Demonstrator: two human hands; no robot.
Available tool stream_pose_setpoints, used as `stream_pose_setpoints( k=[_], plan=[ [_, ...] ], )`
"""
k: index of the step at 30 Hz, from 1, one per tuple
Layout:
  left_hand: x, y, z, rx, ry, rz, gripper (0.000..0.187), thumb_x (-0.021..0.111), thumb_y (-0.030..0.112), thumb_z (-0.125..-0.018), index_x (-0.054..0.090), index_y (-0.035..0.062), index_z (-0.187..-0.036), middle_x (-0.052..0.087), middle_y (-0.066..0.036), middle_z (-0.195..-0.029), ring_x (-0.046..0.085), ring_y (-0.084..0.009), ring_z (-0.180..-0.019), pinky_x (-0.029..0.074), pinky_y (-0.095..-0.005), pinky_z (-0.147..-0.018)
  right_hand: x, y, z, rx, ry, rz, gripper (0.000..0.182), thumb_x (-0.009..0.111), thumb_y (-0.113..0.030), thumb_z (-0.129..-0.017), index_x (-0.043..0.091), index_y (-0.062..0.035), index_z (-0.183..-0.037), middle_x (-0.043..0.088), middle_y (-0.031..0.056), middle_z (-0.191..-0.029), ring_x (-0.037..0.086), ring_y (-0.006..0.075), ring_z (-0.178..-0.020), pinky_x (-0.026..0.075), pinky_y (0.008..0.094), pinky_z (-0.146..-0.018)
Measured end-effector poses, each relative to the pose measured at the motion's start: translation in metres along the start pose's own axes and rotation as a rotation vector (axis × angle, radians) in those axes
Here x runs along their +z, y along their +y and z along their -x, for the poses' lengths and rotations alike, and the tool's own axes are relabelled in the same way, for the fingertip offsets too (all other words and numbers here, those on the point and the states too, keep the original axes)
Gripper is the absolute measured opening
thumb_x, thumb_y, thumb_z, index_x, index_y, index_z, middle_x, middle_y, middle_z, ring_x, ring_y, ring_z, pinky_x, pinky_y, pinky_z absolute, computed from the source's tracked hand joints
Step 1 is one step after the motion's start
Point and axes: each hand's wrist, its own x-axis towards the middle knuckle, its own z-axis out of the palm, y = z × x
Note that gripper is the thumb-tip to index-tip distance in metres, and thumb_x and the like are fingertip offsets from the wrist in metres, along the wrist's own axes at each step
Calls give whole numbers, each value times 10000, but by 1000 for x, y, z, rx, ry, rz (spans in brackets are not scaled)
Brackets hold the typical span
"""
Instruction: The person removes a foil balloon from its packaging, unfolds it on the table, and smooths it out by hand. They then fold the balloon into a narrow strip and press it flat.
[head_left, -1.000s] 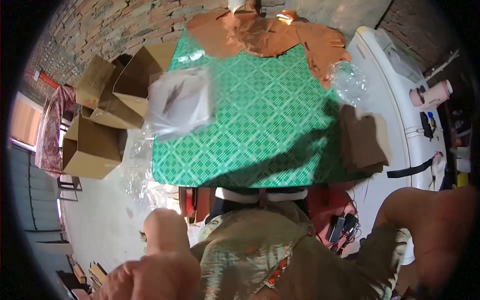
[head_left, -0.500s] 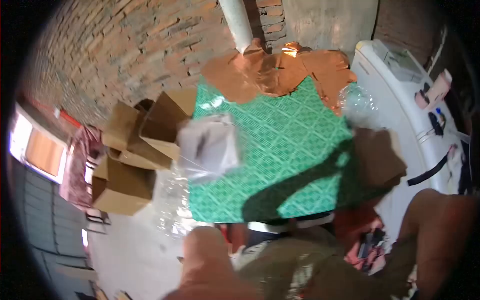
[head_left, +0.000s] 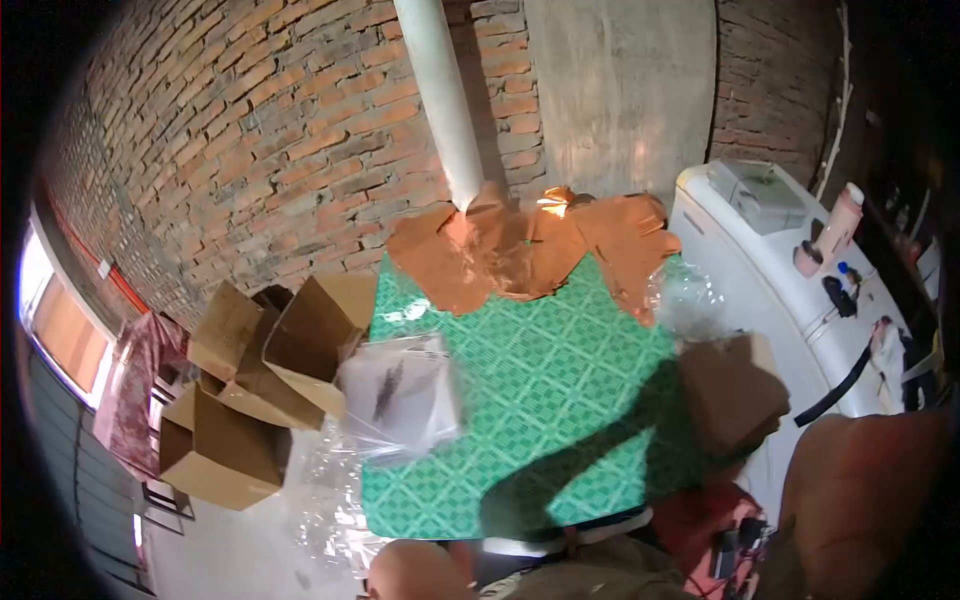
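Neither my left hand nor my right hand can be made out. Bare skin, likely parts of my arms, shows at the bottom centre and lower right. On the green patterned table, a white item in clear plastic lies at the left edge. Crumpled orange-brown sheeting covers the back edge. A flat brown cardboard piece and clear plastic wrap are at the right side. A dark arm shadow falls across the tabletop.
Open cardboard boxes stand left of the table, with clear bubble wrap beside them. A white appliance at the right carries a pink bottle and small items. Behind are a brick wall and a white pipe.
The view has tilted upward, so the table and boxes sit lower in the frame. Less of the bare skin at the bottom centre shows. The items on the table keep their places.
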Motion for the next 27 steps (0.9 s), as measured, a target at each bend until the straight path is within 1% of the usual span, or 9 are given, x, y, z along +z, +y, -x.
stream_pose_setpoints(
  k=[18, 21, 27],
  plan=[
    [-2, -11, 6, 10, 62, 13, 267, 636, 329, -989, 691, 170, -1197, 682, 7, -1226, 589, -203, -1170, 510, -429, -961, 4, 10, 4, 17, -47, 0, 284, 677, -200, -959, 617, -10, -1161, 632, 77, -967, 576, 161, -779, 458, 308, -680],
    [-1, -11, 6, 1, 49, -10, 269, 634, 329, -990, 691, 170, -1198, 682, 7, -1228, 587, -204, -1172, 508, -429, -962, 4, 14, 6, 25, -10, -10, 281, 673, -201, -962, 616, -10, -1160, 629, 75, -962, 574, 159, -776, 455, 307, -678],
    [3, -15, 9, 23, 72, 8, 272, 630, 330, -991, 690, 168, -1201, 681, 7, -1231, 584, -206, -1178, 504, -429, -962, 0, 20, 4, 3, -40, 11, 277, 666, -203, -966, 615, -11, -1159, 625, 70, -952, 568, 156, -770, 451, 305, -674]
  ],
)
